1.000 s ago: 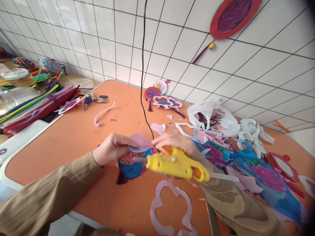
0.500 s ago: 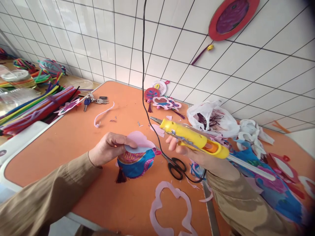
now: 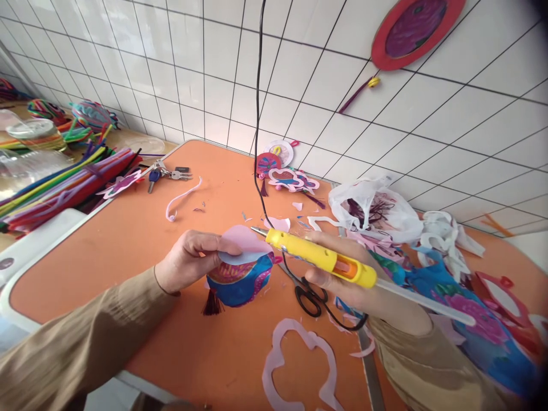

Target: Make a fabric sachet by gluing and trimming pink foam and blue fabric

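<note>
Between the thumb and fingers of my left hand (image 3: 190, 260) is a cloud-shaped fabric ornament (image 3: 244, 282), blue with pink and orange patterns. A pink paper backing (image 3: 246, 238) folds up from its top edge, and a dark tassel (image 3: 212, 302) hangs at its lower left. My right hand (image 3: 351, 274) is wrapped round a yellow glue gun (image 3: 317, 255) with a white glue stick (image 3: 432, 302) out of its rear. The gun's metal nozzle points left, close to the paper's upper right edge. Black-handled scissors (image 3: 309, 295) lie under the gun, partly hidden.
A black cord (image 3: 258, 103) drops across the wall onto the orange table (image 3: 128, 245). A pink paper frame (image 3: 274, 365) lies in front. Keys (image 3: 177, 173) and pipe cleaners (image 3: 81, 188) are at left. A plastic bag (image 3: 372, 205) and flowered blue fabric (image 3: 462, 319) lie at right.
My right hand has brought the glue gun left and down, so its nozzle is nearer the pink paper. My left hand still holds the ornament, nearly unmoved. The view has shifted slightly.
</note>
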Demonstrator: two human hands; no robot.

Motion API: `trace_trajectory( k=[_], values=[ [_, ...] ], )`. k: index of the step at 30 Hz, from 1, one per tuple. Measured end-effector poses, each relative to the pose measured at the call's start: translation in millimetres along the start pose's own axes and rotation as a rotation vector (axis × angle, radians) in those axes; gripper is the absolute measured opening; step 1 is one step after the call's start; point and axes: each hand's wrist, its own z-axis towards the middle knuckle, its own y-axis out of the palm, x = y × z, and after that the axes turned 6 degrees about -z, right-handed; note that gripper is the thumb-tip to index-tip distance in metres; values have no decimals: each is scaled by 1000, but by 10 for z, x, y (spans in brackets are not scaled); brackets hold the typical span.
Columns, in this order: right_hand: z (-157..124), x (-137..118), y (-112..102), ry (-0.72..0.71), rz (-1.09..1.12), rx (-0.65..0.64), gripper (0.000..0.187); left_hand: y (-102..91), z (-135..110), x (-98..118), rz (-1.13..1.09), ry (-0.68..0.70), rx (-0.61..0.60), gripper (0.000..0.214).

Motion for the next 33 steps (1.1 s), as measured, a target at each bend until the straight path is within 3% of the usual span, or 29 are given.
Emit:
trace_trajectory(
  k=[3, 10, 20, 27, 33],
  values=[
    [-7, 4, 42, -61, 41, 3, 42, 35, 3, 31, 63, 9, 43, 17],
    [-26, -23, 173, -32, 5, -16, 34, 103, 20, 124, 150, 0, 114, 10],
    [-48, -179, 237, -59, -277, -13, 12, 105, 50, 184, 265, 92, 27, 12],
    [-63, -175, 238, -74, -377, 34, 19, 83, 44, 133, 345, 225, 27, 13],
    [-87, -155, 207, -51, -434, 22, 27, 82, 38, 131, 397, 240, 57, 15]
  ],
)
